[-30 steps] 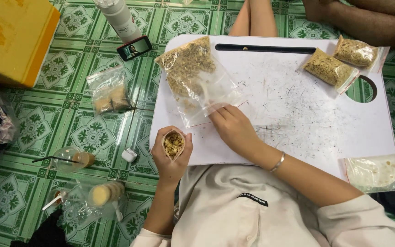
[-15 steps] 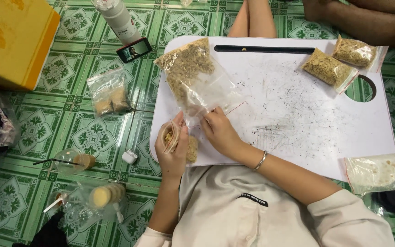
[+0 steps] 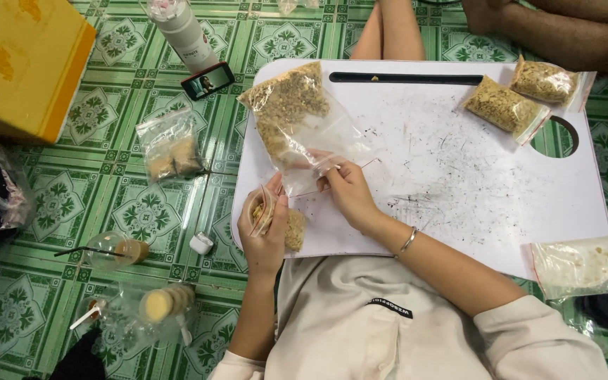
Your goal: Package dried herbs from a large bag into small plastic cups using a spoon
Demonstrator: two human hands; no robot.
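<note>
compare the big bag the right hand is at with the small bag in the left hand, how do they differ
The large clear bag lies flat on the white lap table; the small bag is held upright off it in the left hand. The large one is far bigger and holds much more. The right hand touches the large bag's mouth end, while the small bag is gripped around its body. Both are clear plastic with yellowish dried bits inside.

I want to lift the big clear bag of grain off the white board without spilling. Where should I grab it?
Grip the big bag at its empty mouth end by the right hand, coming from the near edge: the grain sits at the far end, leaving slack, flat plastic to pinch.
</note>
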